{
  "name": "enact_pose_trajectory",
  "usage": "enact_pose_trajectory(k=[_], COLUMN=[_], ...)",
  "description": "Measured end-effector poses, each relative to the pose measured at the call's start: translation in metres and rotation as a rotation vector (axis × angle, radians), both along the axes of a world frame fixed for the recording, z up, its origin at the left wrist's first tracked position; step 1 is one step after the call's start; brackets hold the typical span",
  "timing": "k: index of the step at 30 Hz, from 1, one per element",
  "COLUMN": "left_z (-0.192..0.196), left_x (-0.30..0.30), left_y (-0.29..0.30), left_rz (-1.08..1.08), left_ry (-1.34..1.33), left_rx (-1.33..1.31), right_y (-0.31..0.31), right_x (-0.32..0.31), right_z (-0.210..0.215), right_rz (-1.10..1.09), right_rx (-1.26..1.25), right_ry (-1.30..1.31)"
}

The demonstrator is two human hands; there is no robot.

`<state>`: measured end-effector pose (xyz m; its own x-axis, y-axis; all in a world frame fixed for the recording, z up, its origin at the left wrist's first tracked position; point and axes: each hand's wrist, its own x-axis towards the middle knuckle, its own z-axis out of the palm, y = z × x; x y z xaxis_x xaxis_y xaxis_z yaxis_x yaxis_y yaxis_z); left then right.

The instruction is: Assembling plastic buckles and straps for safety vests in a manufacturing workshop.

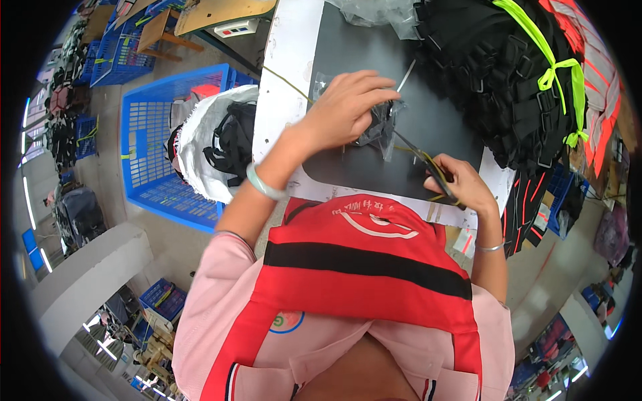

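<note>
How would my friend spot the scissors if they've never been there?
Find the dark grey tabletop with the white border. At its near right corner is a bare right hand. It holds the slim, dark scissors, whose long, straight blades set them apart from the soft black buckled straps heaped beyond.

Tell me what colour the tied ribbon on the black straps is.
The ribbon is bright yellow-green, shown best in the head view.
</note>
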<state>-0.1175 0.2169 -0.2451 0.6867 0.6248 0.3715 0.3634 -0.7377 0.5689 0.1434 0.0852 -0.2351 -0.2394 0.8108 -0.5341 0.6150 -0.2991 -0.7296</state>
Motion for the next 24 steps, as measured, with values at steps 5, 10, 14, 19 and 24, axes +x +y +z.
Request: enact_pose_trajectory(k=[5, 10, 14, 19, 24], left_z=[0.013, 0.027, 0.031, 0.032, 0.03], left_x=[0.005, 0.001, 0.005, 0.005, 0.004], left_y=[0.025, 0.029, 0.031, 0.032, 0.032], left_rz=[-0.381, -0.458, -0.543, -0.551, -0.548], left_ry=[0.454, 0.507, 0.513, 0.528, 0.54], left_rx=[0.067, 0.025, 0.034, -0.034, -0.119], right_y=[-0.005, 0.0, 0.015, 0.032, 0.042], right_x=[-0.016, -0.015, -0.017, -0.017, -0.021], right_z=[0.025, 0.026, 0.029, 0.035, 0.034], right_rz=[0.057, 0.138, 0.242, 0.347, 0.46], right_rx=[0.22, 0.447, 0.66, 0.674, 0.609], right_ry=[-0.278, -0.325, -0.371, -0.413, -0.48])
